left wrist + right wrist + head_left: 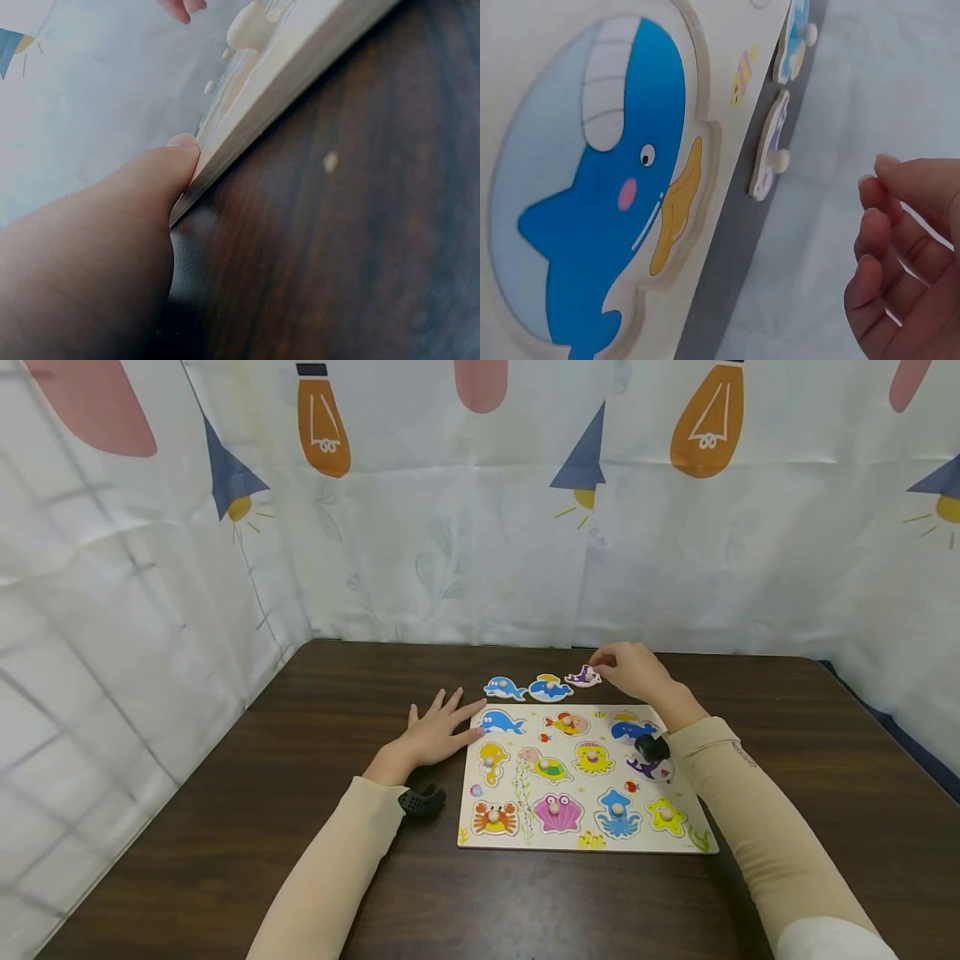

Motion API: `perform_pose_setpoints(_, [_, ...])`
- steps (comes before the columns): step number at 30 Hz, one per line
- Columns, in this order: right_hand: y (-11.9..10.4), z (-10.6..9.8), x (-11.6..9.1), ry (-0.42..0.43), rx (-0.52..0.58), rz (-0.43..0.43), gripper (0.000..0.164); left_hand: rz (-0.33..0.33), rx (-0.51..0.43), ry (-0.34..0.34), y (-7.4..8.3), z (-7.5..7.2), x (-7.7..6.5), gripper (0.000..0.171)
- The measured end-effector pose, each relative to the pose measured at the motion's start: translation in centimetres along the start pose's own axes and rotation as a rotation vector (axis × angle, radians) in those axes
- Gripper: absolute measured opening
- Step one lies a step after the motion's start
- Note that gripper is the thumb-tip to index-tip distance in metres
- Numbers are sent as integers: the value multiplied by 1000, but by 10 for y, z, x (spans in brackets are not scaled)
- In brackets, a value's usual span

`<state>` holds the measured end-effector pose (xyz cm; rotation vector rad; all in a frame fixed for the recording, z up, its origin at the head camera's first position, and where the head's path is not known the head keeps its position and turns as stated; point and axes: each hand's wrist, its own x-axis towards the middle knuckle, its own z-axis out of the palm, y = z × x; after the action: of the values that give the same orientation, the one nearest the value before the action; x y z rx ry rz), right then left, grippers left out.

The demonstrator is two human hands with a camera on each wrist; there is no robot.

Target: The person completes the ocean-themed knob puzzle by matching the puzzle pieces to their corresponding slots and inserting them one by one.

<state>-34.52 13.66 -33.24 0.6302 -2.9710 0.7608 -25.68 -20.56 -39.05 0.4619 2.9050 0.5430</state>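
A wooden knob puzzle board [536,718] with sea-animal pictures lies on the table. My left hand [427,739] rests beside its left edge with fingers spread; the thumb [176,157] touches the board's edge. Beyond the far edge lie a blue whale piece [504,688], a second blue whale piece with yellow [550,688] and a small purple piece [583,676]. Closest to the purple piece is my right hand [636,672], fingers loosely bent. In the right wrist view a gap separates those fingertips [885,161] from the purple piece's knob [780,160], and they hold nothing.
Several knobbed pieces sit in the board, among them a crab [495,817], a pink shell [558,813] and a yellow starfish [666,816]. The whale slot [607,202] at the upper right shows its printed picture. A patterned curtain [450,560] hangs behind the dark table [300,827].
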Motion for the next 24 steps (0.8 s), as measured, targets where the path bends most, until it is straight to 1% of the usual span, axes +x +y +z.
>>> perform_pose_setpoints(3, [6,2,6,-9,6,39,23,1,-2,2,-1,1,0,66])
perform_pose_setpoints(6, [10,5,12,-41,15,64,23,3,-2,2,-1,1,1,66])
perform_pose_setpoints(9, [13,7,16,-92,19,68,25,4,-1,2,-1,1,1,67])
perform_pose_setpoints(12, [15,8,21,-131,16,50,26,2,1,4,-1,1,1,66])
perform_pose_setpoints(16, [15,8,27,-151,4,41,25,-2,5,6,-1,0,1,66])
perform_pose_setpoints(21, [18,10,31,-174,20,97,24,1,2,3,-1,1,1,66])
perform_pose_setpoints(24, [20,11,32,-178,36,114,24,2,3,3,-1,1,1,67])
